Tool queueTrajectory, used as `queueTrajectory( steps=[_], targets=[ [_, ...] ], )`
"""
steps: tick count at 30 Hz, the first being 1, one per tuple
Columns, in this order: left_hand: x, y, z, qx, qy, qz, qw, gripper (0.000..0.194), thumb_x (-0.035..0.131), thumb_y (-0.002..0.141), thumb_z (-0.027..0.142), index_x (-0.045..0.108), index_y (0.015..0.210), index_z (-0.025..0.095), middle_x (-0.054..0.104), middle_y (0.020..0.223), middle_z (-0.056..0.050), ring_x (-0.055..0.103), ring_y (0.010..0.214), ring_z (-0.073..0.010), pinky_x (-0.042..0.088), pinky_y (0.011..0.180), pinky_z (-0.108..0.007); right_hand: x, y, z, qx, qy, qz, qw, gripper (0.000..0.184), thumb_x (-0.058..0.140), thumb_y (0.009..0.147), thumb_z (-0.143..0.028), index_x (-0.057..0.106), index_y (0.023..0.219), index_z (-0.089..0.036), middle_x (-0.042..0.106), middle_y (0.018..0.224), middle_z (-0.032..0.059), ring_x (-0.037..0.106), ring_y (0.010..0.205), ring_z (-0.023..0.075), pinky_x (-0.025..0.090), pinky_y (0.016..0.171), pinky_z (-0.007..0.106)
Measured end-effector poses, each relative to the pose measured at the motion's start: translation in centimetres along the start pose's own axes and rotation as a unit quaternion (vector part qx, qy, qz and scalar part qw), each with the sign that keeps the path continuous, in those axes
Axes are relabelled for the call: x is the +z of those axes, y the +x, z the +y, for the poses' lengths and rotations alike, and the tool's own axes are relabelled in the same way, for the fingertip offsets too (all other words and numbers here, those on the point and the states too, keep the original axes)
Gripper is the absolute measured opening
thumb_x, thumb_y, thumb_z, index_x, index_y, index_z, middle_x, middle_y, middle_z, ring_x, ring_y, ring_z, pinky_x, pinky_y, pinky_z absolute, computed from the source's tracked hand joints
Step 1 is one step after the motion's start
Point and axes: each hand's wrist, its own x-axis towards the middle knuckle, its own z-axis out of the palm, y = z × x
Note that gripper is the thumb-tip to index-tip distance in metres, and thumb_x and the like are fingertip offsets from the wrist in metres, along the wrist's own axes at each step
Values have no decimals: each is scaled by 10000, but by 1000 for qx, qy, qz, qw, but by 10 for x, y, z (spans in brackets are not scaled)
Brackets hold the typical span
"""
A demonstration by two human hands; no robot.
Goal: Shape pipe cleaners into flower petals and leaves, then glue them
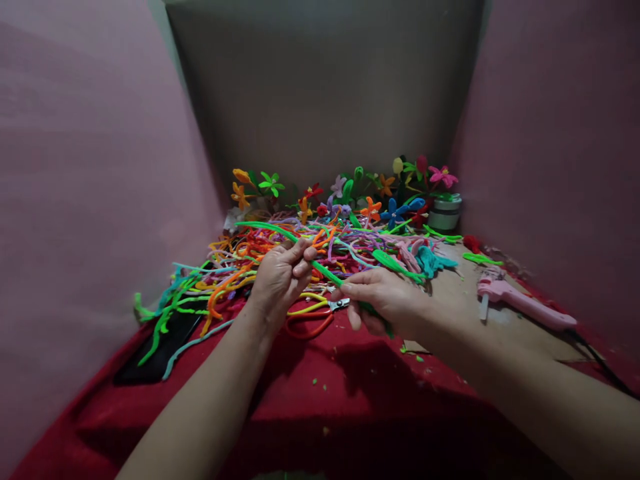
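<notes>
A long green pipe cleaner (327, 273) stretches between my two hands above the front of the table. My left hand (283, 277) pinches it between thumb and fingers, and its free end arcs off to the left. On the other side my right hand (377, 297) grips the same piece, with a darker end showing below the fingers. Beneath and between the hands lie pliers (320, 310) with one yellow and one red handle. Just past my fingers spreads a tangled heap of coloured pipe cleaners (250, 250).
Pipe-cleaner flowers (393, 212) stand along the back wall, with a pale pot (445, 212) at right. A pink glue gun (525, 303) lies on cardboard (455, 293), its cord trailing right. A black phone-like slab (155, 357) rests at left on red cloth (300, 387).
</notes>
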Motion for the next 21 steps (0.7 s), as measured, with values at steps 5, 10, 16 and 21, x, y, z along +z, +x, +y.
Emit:
queueTrajectory(
  steps=[5,10,16,21],
  targets=[
    [2,-1,-7,-11,19,-19,1000,91,631,730,145,553,714,101,541,573,27,330,330,28,228,312,-86,-18,-15,11,48,63,-103,992,176,508,793,-246,608,822,-104,644,560,53,485,343,82,358,363,196],
    [9,-5,-15,-31,52,-20,998,120,668,689,188,588,720,105,591,601,4,382,335,3,285,308,-110,-23,0,4,-14,115,-123,986,143,578,765,-226,604,825,-99,673,710,82,627,599,136,493,634,279],
    [5,-5,-16,-70,101,-15,992,172,681,687,255,598,714,107,417,383,59,404,327,-48,296,318,-140,-10,30,-4,-27,170,-79,982,144,478,788,-134,606,756,-77,631,557,64,550,396,105,435,417,214],
    [-5,2,-16,-99,92,16,991,230,720,642,223,598,801,110,441,452,60,464,388,-55,365,371,-145,-2,44,-5,-44,170,-19,984,116,500,722,-96,592,652,-80,627,516,59,489,331,78,373,345,180]
  ],
)
